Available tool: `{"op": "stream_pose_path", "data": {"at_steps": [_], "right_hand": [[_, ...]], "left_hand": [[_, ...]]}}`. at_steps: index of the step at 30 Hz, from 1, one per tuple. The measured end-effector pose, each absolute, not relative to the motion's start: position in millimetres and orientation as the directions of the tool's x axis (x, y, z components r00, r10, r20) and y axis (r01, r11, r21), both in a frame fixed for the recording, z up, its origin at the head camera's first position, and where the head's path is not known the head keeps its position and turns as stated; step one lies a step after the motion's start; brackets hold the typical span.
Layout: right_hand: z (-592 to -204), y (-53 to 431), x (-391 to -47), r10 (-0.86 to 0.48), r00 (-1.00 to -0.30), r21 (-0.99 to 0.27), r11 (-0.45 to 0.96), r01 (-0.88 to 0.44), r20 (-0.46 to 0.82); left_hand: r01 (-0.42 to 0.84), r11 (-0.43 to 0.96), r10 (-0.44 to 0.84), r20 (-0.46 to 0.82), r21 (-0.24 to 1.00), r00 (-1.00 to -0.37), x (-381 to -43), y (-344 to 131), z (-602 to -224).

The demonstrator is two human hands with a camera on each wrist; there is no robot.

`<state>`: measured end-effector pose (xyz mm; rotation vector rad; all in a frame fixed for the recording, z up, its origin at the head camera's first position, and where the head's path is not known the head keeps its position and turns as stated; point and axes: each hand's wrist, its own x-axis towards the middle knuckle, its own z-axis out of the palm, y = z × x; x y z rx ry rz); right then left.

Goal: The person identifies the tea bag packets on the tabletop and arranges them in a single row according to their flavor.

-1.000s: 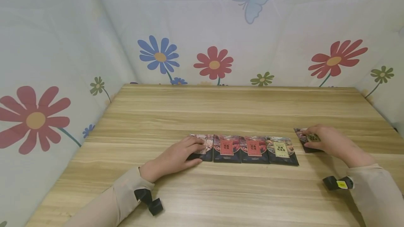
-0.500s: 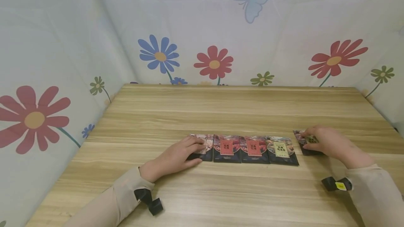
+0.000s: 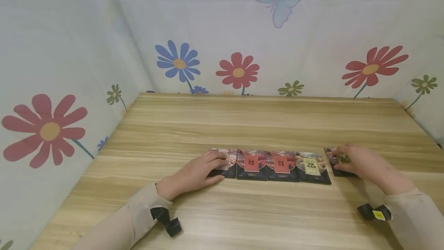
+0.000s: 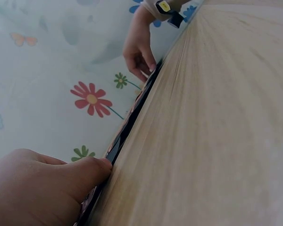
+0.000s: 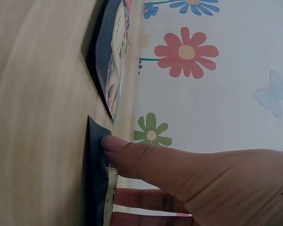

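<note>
A row of tea sachets lies flat on the wooden table. My left hand (image 3: 197,173) rests on the leftmost sachet (image 3: 228,168), fingers over its face and thumb near its lower edge. To its right are two sachets with red labels (image 3: 251,163) and one with a pale yellow label (image 3: 312,166). Just right of these, with a narrow gap, is another dark sachet (image 3: 331,161). My right hand (image 3: 362,165) holds it between thumb and fingers, covering much of it. In the right wrist view the thumb (image 5: 132,157) presses on its dark end and two fingers reach across its far side.
The wooden table (image 3: 243,122) extends behind and in front of the row. A flower-printed curtain (image 3: 208,22) hangs at the back and sides. Small black devices (image 3: 173,227) are strapped at both wrists, close above the table.
My right hand and its sachet have slid a little toward me and left, nearly level with the row and closer to the yellow-labelled sachet. My left hand stays put; the head view has shifted slightly.
</note>
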<state>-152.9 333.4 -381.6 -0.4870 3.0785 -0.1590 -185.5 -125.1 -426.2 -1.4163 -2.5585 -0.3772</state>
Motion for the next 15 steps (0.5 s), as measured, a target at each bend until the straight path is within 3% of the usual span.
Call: {"op": "stream_pose_path", "data": {"at_steps": [15], "right_hand": [[-382.1, 325.5, -143.3, -0.343, -0.939, -0.073, 0.936, -0.345, 0.029]], "left_hand": [[0.849, 0.513, 0.801, 0.286, 0.125, -0.526, -186.2, -125.7, -427.7]]}}
